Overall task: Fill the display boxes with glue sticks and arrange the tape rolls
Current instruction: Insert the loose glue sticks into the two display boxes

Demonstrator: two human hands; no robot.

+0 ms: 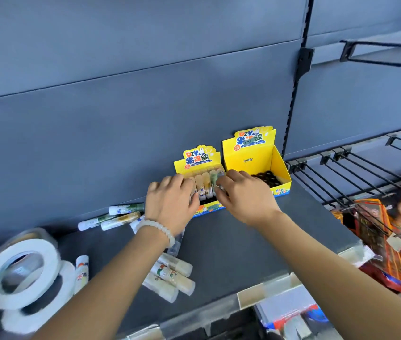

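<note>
- dark grey shelf (231, 241) with a grey back wall holds two yellow display boxes at its back edge.
- left display box (200, 163) has glue sticks (204, 182) standing in it.
- right display box (256, 160) has none standing in it.
- left hand (172, 204) rests curled on the sticks in the left box.
- right hand (246, 195) pinches a green-topped glue stick (215, 179) there.
- loose glue sticks (170, 276) lie near the front edge.
- white tape rolls (20, 273) sit at the left end.
</note>
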